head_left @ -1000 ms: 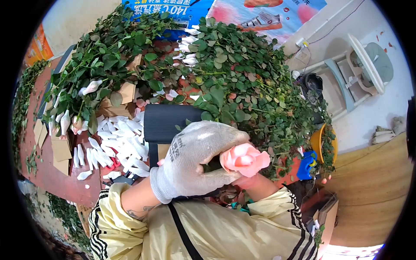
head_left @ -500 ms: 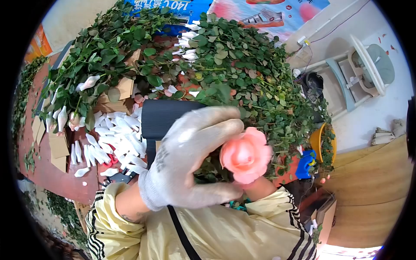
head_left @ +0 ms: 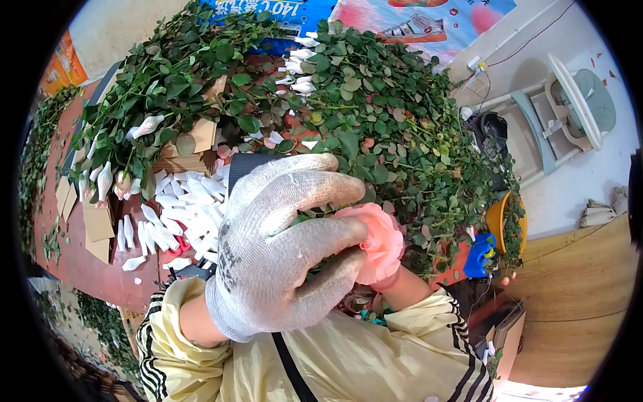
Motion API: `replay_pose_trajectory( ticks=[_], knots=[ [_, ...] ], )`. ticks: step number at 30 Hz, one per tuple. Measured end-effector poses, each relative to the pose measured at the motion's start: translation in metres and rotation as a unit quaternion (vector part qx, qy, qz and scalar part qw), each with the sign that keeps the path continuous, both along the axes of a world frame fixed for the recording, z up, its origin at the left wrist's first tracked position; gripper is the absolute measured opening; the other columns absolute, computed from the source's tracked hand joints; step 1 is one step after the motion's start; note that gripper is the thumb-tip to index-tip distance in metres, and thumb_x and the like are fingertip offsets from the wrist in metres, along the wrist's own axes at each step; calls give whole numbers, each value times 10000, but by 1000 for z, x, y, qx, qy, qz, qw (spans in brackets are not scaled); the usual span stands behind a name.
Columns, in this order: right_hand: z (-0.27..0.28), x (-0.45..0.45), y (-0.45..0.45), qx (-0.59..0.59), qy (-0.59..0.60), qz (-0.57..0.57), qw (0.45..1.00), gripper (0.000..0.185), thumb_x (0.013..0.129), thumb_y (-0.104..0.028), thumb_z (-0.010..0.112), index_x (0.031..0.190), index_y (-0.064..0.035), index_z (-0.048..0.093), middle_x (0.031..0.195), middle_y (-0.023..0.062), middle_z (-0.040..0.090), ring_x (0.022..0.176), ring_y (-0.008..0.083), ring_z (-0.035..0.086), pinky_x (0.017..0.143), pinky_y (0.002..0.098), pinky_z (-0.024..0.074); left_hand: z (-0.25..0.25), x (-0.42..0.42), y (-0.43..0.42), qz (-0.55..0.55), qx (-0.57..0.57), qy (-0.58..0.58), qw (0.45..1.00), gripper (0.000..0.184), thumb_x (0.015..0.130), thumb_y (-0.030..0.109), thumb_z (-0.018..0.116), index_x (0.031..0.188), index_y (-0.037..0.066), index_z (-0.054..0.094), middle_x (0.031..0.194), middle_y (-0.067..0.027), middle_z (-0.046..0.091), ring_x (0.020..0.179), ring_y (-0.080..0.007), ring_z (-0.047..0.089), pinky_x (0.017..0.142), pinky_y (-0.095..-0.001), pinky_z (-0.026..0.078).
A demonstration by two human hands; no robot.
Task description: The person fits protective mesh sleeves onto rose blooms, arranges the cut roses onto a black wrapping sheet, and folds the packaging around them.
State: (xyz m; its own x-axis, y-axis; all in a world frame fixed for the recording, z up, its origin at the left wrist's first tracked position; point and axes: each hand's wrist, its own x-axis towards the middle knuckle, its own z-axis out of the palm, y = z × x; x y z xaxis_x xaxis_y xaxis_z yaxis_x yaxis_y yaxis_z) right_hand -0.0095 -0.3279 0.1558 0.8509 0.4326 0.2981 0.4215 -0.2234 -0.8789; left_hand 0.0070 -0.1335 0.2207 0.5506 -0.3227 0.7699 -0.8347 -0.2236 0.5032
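My left hand, in a whitish knitted glove, is over the left side of a pink rose. Its thumb and index finger come together on the petals, pinching at the bloom's edge. The other fingers stay curled above, apart from the flower. From the right sleeve my right forearm reaches up behind the rose. The bloom and the glove hide my right hand, so its fingers and the rose's stem cannot be made out. A dark ribbed object shows partly behind the glove.
White mesh flower sleeves lie heaped on the reddish table, near cardboard pieces. Leafy rose stems cover the back and right. A yellow bucket and a blue object are at the right.
My left hand has gone from spread around the rose's left side to thumb and index finger closing on its petals. The rose sits slightly farther left and appears tilted.
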Motion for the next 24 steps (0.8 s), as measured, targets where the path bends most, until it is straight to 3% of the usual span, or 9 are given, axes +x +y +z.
replay_pose_trajectory(
  ticks=[5,9,11,13,14,15,18,21,24],
  knots=[
    [7,-1,6,-22,6,10,1000,379,758,-310,626,1023,-40,614,993,117,657,865,277,616,751,360,504,-4,0,-2,-10,-28,-6,1000,217,564,59,694,776,59,649,881,-122,615,915,-364,592,800,-443,470],
    [-4,-1,4,16,-23,-20,999,373,758,-303,631,1028,-47,610,982,110,650,853,266,612,747,350,498,-4,0,8,-77,-92,8,993,132,668,60,620,797,36,602,984,-146,580,971,-321,562,809,-425,452],
    [-13,-2,-1,69,-41,-58,995,370,757,-300,633,1030,-50,608,977,106,646,847,260,611,746,345,496,-5,4,21,-53,-155,5,986,273,705,45,560,975,9,545,1131,-169,519,1089,-317,508,917,-439,394],
    [-21,-5,-8,120,-50,-91,987,367,757,-296,635,1032,-54,605,972,103,643,841,255,609,744,340,493,-10,15,29,63,-161,12,985,414,742,31,500,1153,-19,489,1278,-191,457,1206,-312,454,1024,-453,337],
    [-24,-6,-11,137,-49,-96,985,366,757,-294,637,1033,-56,604,969,101,641,838,252,608,743,337,492,-12,25,27,95,-182,24,979,547,743,54,534,1273,-29,430,1342,-196,422,1267,-311,413,1069,-451,290],
    [-27,-8,-14,153,-44,-103,982,365,757,-292,638,1034,-57,603,966,99,639,835,250,607,742,334,490,-19,28,32,27,-183,102,977,787,729,163,619,1408,-26,270,1434,-195,336,1334,-282,341,1103,-425,226],
    [-33,-10,-22,161,-22,-83,983,362,756,-287,641,1037,-63,600,958,93,634,825,241,605,739,327,486,-28,41,48,-206,62,185,959,793,719,375,711,1345,-8,412,1363,-199,430,1315,-333,357,1092,-435,248],
    [-38,-9,-23,129,12,-32,991,359,756,-282,645,1040,-68,597,950,88,629,816,233,602,737,319,482,-33,34,17,-203,122,110,965,792,670,425,756,1283,8,477,1316,-182,469,1273,-375,392,1059,-462,292],
    [-36,-9,-24,95,37,7,995,356,756,-276,648,1043,-73,594,941,83,623,807,225,600,734,311,478,-36,32,-9,-265,42,82,960,605,705,386,739,1148,5,583,1171,-158,587,1185,-385,480,1018,-492,333]
  ],
)
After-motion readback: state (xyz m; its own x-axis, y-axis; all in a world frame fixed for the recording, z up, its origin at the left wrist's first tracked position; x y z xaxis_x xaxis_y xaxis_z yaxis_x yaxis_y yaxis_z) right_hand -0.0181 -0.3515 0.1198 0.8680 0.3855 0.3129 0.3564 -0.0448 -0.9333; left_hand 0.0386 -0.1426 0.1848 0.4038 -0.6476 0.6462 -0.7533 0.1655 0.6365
